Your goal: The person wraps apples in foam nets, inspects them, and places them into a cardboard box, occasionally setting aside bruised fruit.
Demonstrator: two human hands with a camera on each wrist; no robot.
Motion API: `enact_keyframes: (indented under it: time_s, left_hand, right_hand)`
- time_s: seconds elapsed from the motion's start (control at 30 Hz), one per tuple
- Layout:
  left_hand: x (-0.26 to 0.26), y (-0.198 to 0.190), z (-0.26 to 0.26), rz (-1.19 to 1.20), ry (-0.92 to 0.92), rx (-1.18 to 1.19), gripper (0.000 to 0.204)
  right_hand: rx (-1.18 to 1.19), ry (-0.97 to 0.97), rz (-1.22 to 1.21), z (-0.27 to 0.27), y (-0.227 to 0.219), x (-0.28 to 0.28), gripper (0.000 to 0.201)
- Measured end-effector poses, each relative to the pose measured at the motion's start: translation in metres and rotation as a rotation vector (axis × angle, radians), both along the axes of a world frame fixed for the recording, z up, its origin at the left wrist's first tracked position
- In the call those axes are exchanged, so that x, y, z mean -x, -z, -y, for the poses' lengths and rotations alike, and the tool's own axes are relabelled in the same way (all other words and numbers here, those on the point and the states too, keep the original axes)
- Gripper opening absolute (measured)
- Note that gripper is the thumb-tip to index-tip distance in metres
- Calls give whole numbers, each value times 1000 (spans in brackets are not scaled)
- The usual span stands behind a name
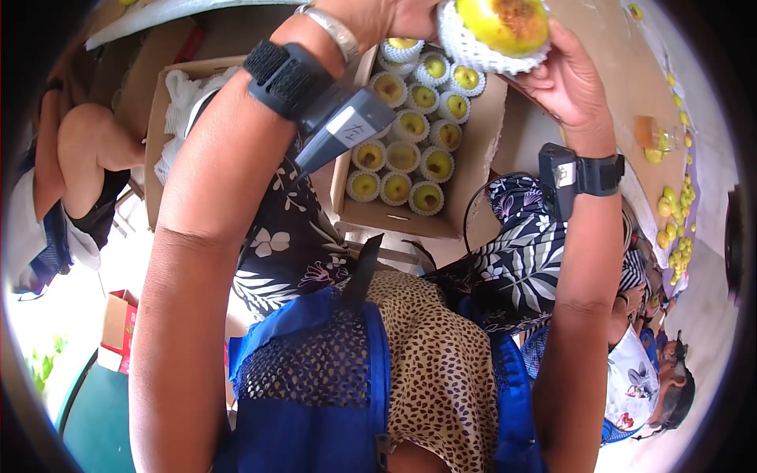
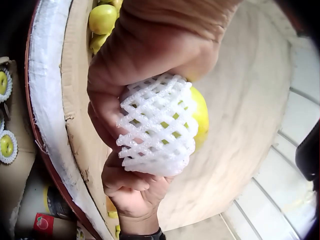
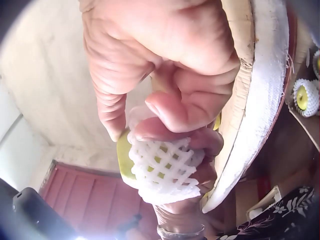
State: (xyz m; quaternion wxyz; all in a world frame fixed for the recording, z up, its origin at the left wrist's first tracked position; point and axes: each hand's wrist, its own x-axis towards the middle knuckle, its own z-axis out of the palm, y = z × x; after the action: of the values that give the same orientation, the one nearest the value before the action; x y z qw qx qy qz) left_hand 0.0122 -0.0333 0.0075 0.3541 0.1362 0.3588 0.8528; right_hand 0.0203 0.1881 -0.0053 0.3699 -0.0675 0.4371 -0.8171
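Observation:
Both hands hold up a round yellow-green fruit [image 1: 505, 20] with a brown patch at its top. A white foam net sleeve [image 2: 160, 130] covers much of it, leaving one end bare. My left hand [image 1: 410, 17] grips it from the left, partly cut off by the top edge of the head view. On the other side, the fingers of my right hand [image 1: 576, 83] curl at the netted side. In the right wrist view, the right thumb and fingers pinch around the foam net, close to the left hand [image 3: 185, 215] below.
Under the hands is a cardboard box [image 1: 481, 169] of netted fruits in rows. Another box [image 1: 158, 118] at left holds white foam nets. Several loose yellow fruits [image 1: 674, 229] lie along the table at right. People sit at both sides.

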Motion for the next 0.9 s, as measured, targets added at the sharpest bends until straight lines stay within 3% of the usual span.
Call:
enact_keyframes:
  time_s: [0.03,0.1,0.2,0.37,0.47,0.57,0.67,0.73,0.83,0.9]
  left_hand:
    - [-3,-4,-1,18,-6,14,35]
    - [-1,-2,-4,-26,-42,17,35]
    - [-1,-2,-5,-23,-77,19,33]
    - [0,-2,1,58,-125,-58,31]
    - [-1,0,5,52,-301,-21,31]
    - [2,6,3,43,-276,-48,29]
    - [4,13,-2,-32,-206,-57,28]
    - [2,14,-5,-30,-282,-39,27]
    - [4,13,-3,-60,-252,-21,28]
    - [4,17,0,-55,-220,-10,28]
  right_hand:
    - [-51,-40,38,-3,-5,6,26]
    - [145,-95,-36,3,2,5,39]
    - [-122,194,-22,33,-22,-16,26]
    - [-147,152,-119,26,-26,-11,41]
    - [-516,423,-585,50,-39,-28,64]
    - [-620,391,-816,73,-39,-38,86]
    - [-613,253,-871,69,-42,-33,82]
    - [-702,208,-975,76,-40,-30,75]
    - [-635,281,-945,74,-27,-24,67]
    - [-586,228,-845,72,-27,-24,67]
